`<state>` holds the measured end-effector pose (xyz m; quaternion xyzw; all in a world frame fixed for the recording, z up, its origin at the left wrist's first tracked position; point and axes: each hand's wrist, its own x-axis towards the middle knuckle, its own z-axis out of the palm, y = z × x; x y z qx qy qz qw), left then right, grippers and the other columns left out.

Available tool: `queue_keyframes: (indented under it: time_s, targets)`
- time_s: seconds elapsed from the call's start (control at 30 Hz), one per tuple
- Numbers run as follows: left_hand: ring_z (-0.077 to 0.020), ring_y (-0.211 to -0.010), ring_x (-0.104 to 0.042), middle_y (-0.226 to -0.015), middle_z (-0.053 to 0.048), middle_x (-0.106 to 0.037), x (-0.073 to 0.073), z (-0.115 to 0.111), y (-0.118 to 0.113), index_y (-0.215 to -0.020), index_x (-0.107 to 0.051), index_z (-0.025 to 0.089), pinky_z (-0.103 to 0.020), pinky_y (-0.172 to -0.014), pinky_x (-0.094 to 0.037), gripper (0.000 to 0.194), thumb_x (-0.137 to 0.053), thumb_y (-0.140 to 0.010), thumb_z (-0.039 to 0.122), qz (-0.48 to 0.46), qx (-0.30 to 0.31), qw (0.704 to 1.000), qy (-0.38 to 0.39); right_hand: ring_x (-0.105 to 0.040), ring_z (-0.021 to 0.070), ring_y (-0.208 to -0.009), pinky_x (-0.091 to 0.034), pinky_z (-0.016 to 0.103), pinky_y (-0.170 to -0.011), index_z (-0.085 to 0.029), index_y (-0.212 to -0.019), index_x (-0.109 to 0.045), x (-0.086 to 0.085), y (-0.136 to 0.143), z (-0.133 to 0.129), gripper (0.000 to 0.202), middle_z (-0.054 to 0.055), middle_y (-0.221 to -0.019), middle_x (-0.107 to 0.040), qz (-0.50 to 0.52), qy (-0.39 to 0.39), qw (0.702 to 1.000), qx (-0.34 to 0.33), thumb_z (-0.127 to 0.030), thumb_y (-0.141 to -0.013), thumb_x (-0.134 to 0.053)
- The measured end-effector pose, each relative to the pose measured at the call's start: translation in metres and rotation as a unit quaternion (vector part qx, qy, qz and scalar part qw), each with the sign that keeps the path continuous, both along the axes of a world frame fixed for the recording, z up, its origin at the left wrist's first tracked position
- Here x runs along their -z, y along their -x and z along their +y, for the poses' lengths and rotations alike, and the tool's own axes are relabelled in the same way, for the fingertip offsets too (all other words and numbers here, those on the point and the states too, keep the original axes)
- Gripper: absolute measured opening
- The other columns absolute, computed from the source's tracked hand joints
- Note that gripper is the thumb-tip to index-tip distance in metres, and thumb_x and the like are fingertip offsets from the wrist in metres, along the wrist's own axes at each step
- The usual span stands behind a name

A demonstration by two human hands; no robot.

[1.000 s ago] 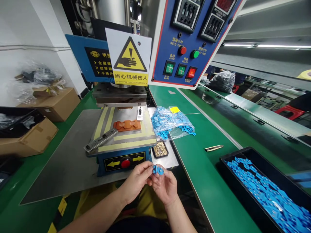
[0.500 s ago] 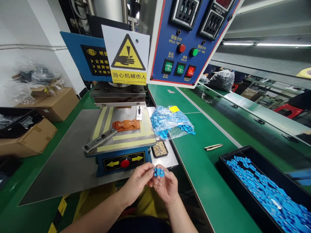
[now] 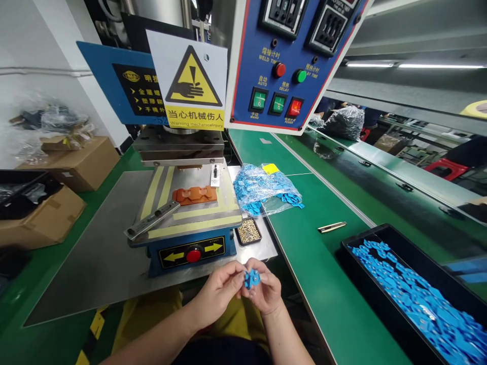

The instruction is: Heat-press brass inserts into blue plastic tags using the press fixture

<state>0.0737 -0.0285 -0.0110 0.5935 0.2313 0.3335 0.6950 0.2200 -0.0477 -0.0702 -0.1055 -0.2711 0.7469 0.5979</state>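
Observation:
Between my two hands is a small blue plastic part (image 3: 251, 279) with a round metal-looking spot on it. My left hand (image 3: 224, 289) pinches its left side with thumb and fingers. My right hand (image 3: 266, 290) grips its right side, fingers curled behind it. Both hands are in front of the press, below a small black tray (image 3: 249, 231) of brass-coloured pieces. On the press table lies an orange fixture block (image 3: 195, 195), with a metal bar (image 3: 152, 220) across the table's left corner.
A press with a blue control panel (image 3: 283, 66) and a warning sign (image 3: 186, 81) stands ahead. A clear bag of blue parts (image 3: 262, 187) lies beside it. Further right are a utility knife (image 3: 332, 227) and a black bin (image 3: 384, 230) of blue parts. Cardboard boxes (image 3: 81, 162) stand left.
The blue part has turned in my fingers and shows a different side. Both hands stay close together on it. The whole view has shifted slightly.

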Motion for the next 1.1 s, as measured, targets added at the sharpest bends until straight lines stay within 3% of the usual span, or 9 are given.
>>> queue_keyframes:
  time_s: [0.23, 0.47, 0.8, 1.1]
  targets:
    - [-0.0122, -0.069, -0.056, -0.074, -0.003, -0.06, -0.001, -0.009, 0.0, -0.088, -0.059, 0.015, -0.022, -0.064, -0.043, 0.024, -0.045, -0.093, 0.033, 0.039, 0.015, 0.998, -0.047, -0.049, 0.0103, -0.037, -0.041, 0.022, -0.04, -0.011, -0.079, -0.061, 0.016, -0.006, 0.001, 0.026, 0.002, -0.054, -0.06, 0.007, -0.028, 0.999, -0.024, -0.035, -0.068, -0.062]
    - [-0.0124, -0.069, -0.055, -0.074, -0.003, -0.06, -0.006, -0.017, -0.004, -0.085, -0.06, 0.016, -0.022, -0.067, -0.042, 0.023, -0.044, -0.093, 0.031, 0.081, 0.015, 0.99, -0.113, -0.046, 0.0088, -0.032, -0.034, 0.018, -0.03, -0.013, -0.066, -0.057, 0.033, -0.011, 0.005, 0.032, 0.001, -0.052, -0.057, 0.016, -0.042, 0.998, -0.044, -0.042, -0.06, -0.068]
    - [-0.0134, -0.07, -0.054, -0.076, -0.003, -0.059, -0.004, -0.028, -0.011, -0.085, -0.057, 0.018, -0.022, -0.066, -0.041, 0.016, -0.044, -0.092, 0.023, 0.123, 0.005, 0.967, -0.221, -0.048, 0.0111, -0.034, -0.036, 0.02, -0.034, -0.014, -0.053, -0.058, 0.037, -0.013, 0.014, 0.033, 0.004, -0.042, -0.055, 0.029, -0.103, 0.99, -0.087, -0.046, -0.055, -0.067]
    - [-0.0146, -0.07, -0.056, -0.078, -0.004, -0.061, -0.006, -0.032, -0.018, -0.086, -0.058, 0.02, -0.022, -0.066, -0.042, 0.013, -0.045, -0.09, 0.019, 0.116, 0.0, 0.964, -0.24, -0.05, 0.0118, -0.033, -0.036, 0.02, -0.033, -0.013, -0.054, -0.059, 0.046, -0.018, 0.017, 0.034, 0.004, -0.043, -0.055, 0.038, -0.15, 0.984, -0.089, -0.046, -0.057, -0.065]
